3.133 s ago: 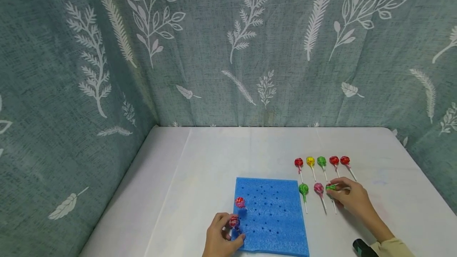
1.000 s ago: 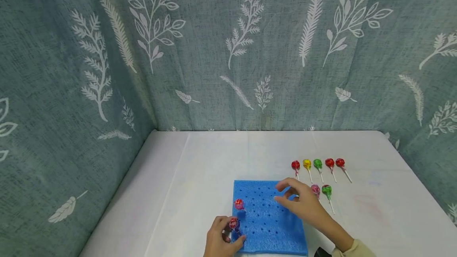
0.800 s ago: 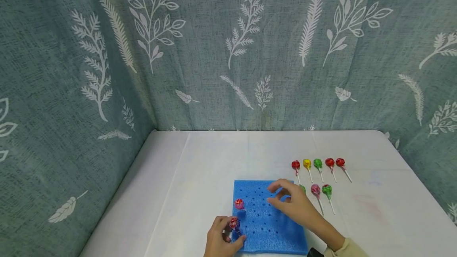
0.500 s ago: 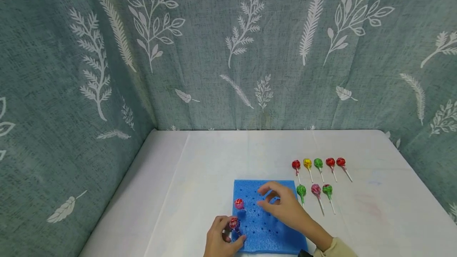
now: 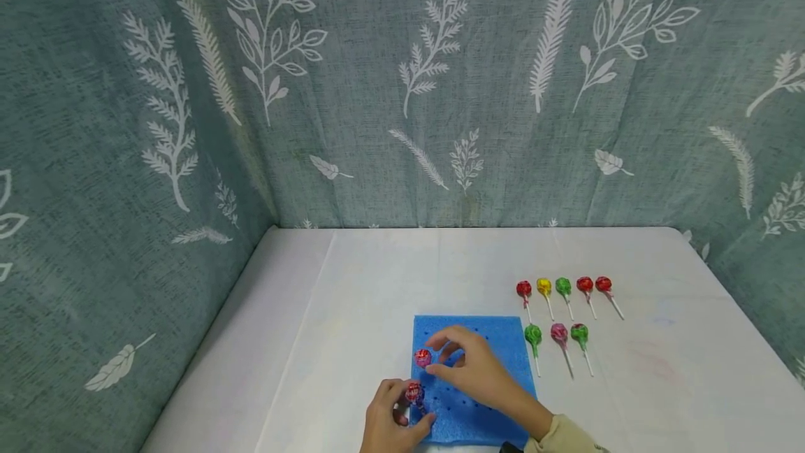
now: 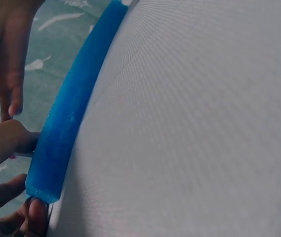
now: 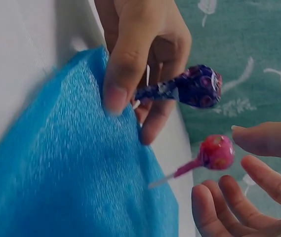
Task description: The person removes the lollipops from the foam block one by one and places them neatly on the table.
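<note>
A blue foam block [image 5: 468, 425] with rows of small holes lies on the white table. In its left edge stand two lollipops: a pink-and-red one [image 5: 423, 358] and, nearer, a purple-and-red one [image 7: 202, 86]. My left hand [image 5: 388, 416] grips the block's near left corner, its thumb and fingers on either side of the purple lollipop. Over the block, my right hand [image 5: 474, 372] holds nothing; its thumb and forefinger are spread close around the pink lollipop's head. In the right wrist view the pink lollipop's white stick [image 7: 162, 181] meets the foam.
Right of the block lie a green [image 5: 532, 334], a pink [image 5: 560, 333] and another green lollipop [image 5: 579, 333]. Behind them is a row of several more, with a yellow one [image 5: 544, 286] among them. A leaf-patterned curtain [image 5: 377, 89] encloses the table's back and sides.
My right hand has left the green lollipop in the front row on the right and moved left across the block to the pink lollipop, fingers apart. The left hand has stayed put.
</note>
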The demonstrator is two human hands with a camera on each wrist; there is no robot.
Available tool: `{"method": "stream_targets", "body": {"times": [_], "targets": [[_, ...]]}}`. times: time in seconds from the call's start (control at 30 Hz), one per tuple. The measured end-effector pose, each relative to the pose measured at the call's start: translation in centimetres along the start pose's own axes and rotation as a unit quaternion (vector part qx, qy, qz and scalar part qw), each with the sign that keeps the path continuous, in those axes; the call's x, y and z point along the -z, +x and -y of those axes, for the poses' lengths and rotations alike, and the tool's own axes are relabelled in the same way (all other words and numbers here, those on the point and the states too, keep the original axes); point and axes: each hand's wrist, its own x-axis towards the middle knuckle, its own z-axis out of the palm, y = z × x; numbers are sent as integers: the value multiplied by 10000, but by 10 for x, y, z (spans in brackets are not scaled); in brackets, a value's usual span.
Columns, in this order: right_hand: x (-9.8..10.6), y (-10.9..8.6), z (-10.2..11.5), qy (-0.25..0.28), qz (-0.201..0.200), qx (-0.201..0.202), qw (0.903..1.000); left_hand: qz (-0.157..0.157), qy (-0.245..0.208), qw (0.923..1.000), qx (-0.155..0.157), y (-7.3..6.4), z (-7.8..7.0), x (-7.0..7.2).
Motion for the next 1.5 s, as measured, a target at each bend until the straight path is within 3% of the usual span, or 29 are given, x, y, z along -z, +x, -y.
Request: {"method": "stream_targets", "body": {"times": [0.17,0.5,1.13,1.5], "targets": [[-9,4,0,206,91,41,9997,39,-14,10000,-85,1,1,0],[-23,9,-3,165,-119,-39,9998,-90,6,9998,-200,1,3,-1],[-29,7,2,280,-321,33,9991,-279,249,9968,-701,0,2,2],[-31,6,0,323,-485,-107,9982,-137,178,9997,-2,1,-3,1]]}}
